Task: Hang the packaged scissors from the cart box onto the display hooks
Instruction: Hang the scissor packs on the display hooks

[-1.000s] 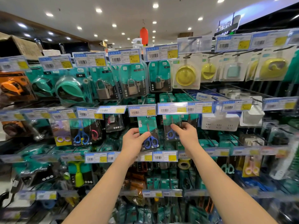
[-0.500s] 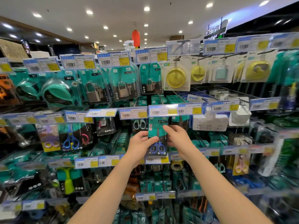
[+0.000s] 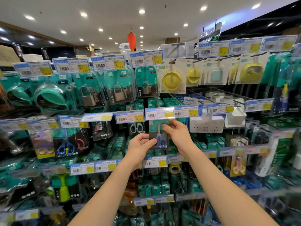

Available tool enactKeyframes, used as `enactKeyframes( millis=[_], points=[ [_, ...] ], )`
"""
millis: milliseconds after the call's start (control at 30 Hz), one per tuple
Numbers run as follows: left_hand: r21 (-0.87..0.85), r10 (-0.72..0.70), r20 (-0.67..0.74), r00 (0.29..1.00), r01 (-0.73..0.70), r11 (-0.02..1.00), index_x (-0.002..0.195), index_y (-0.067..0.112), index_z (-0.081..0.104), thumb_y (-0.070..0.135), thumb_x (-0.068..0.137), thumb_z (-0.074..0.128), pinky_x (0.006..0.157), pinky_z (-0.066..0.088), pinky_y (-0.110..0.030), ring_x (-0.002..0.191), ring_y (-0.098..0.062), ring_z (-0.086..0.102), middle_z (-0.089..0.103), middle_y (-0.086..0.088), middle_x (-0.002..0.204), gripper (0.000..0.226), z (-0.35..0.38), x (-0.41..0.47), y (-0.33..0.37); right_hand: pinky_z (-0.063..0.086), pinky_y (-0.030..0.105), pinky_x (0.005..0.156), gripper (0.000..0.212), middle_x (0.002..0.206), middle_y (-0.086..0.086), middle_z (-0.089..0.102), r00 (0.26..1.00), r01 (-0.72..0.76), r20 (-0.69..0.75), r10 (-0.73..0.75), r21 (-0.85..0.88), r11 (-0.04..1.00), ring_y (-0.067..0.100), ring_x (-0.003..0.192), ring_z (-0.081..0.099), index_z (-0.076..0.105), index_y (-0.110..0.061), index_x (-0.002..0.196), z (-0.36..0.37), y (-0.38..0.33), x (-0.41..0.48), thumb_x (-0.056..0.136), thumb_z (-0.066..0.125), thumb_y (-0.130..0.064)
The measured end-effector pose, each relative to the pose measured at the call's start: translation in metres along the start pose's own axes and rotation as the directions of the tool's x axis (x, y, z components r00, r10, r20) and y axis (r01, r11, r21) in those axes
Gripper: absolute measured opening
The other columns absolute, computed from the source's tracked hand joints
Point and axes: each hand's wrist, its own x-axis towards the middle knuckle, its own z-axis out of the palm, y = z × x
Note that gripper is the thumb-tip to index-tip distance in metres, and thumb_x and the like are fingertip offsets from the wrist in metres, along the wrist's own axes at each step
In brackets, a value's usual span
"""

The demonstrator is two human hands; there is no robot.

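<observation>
The left hand pinches the lower edge of the packaged scissors, which have shifted right and up, their top now behind a price tag. The right hand pinches their upper edge. Hooking seems imminent.

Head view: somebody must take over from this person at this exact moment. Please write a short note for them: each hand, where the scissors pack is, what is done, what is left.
Left hand: pinches the lower left edge of the scissors pack, thumb on its front.
Right hand: holds the pack's upper right part.
Pack: upright at the middle row, its top just under a price tag. The tag hides the hook, so I cannot tell if the pack is on it.
Done: this pack is up at its display place.
Left: check that it sits on the hook, let go, then fetch the next pack from the cart box, which is out of view.
</observation>
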Motion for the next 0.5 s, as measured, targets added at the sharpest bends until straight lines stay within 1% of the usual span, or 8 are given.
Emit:
enactKeyframes(
  millis=[100,200,233,300,367,433,500],
  points=[
    [-0.008,0.014,-0.002,1.0,-0.014,1.0,0.102,0.029,0.069,0.025,0.092,0.08,0.081,0.055,-0.032,0.091,-0.014,0.073,0.079,0.007,0.095,0.015,0.0007,0.0006,0.0032,0.056,0.036,0.097,0.018,0.114,-0.002,0.076,1.0,0.003,-0.021,-0.003,0.023,1.0,0.014,0.109,0.07,0.071,-0.018,0.113,0.0021,-0.001,0.0021,0.095,0.07,-0.02],
    [-0.023,0.012,0.01,1.0,-0.012,1.0,0.098,0.031,0.068,0.024,0.092,0.08,0.086,0.056,-0.032,0.089,-0.011,0.073,0.078,0.012,0.091,0.015,0.0022,0.0006,0.0042,0.054,0.046,0.103,0.051,0.125,0.003,0.071,0.999,-0.003,-0.036,0.004,0.034,0.999,0.019,0.116,0.068,0.064,-0.012,0.13,0.0024,0.0014,0.0026,0.086,0.075,-0.037],
    [-0.022,0.01,0.016,1.0,-0.01,1.0,0.099,0.03,0.068,0.024,0.092,0.08,0.084,0.056,-0.031,0.09,-0.011,0.073,0.078,0.013,0.09,0.015,0.0025,0.0008,0.004,0.054,0.048,0.103,0.056,0.126,0.004,0.071,1.0,0.0,-0.031,0.001,0.042,0.999,0.02,0.116,0.068,0.062,-0.011,0.133,0.0013,0.0034,0.0034,0.086,0.075,-0.038],
    [-0.026,0.009,0.015,1.0,-0.009,1.0,0.099,0.03,0.069,0.024,0.091,0.08,0.08,0.054,-0.028,0.087,-0.01,0.073,0.079,0.013,0.088,0.015,0.0032,0.0005,0.0048,0.054,0.048,0.103,0.057,0.126,0.006,0.07,1.0,0.004,-0.028,-0.003,0.055,0.998,0.021,0.115,0.068,0.058,-0.009,0.138,-0.0002,0.0024,0.0018,0.089,0.075,-0.033],
    [-0.021,0.009,0.019,1.0,-0.009,1.0,0.101,0.026,0.07,0.025,0.091,0.081,0.077,0.052,-0.027,0.086,-0.012,0.073,0.08,0.011,0.089,0.015,0.0042,0.0004,0.0055,0.054,0.045,0.103,0.058,0.129,0.008,0.068,0.999,-0.001,-0.046,0.004,0.077,0.997,0.022,0.115,0.067,0.053,-0.007,0.142,-0.0004,-0.0019,0.0,0.093,0.073,-0.029],
    [-0.021,0.006,0.023,1.0,-0.005,1.0,0.105,0.024,0.071,0.026,0.09,0.081,0.077,0.052,-0.026,0.086,-0.012,0.073,0.081,0.008,0.093,0.018,0.0054,0.0,0.0059,0.055,0.04,0.101,0.058,0.131,0.009,0.066,0.998,0.01,-0.06,-0.004,0.097,0.995,0.022,0.116,0.066,0.05,-0.005,0.144,-0.0015,-0.0006,0.0015,0.095,0.072,-0.026],
    [-0.015,-0.005,0.019,1.0,0.006,1.0,0.111,0.022,0.071,0.03,0.089,0.083,0.077,0.052,-0.027,0.09,-0.014,0.073,0.08,0.004,0.1,0.027,0.0059,-0.0004,0.0047,0.054,0.041,0.102,0.059,0.133,0.01,0.064,0.998,0.015,-0.07,-0.007,0.109,0.994,0.023,0.116,0.066,0.049,-0.005,0.146,-0.0024,0.0017,0.0026,0.095,0.071,-0.026]
  ],
)
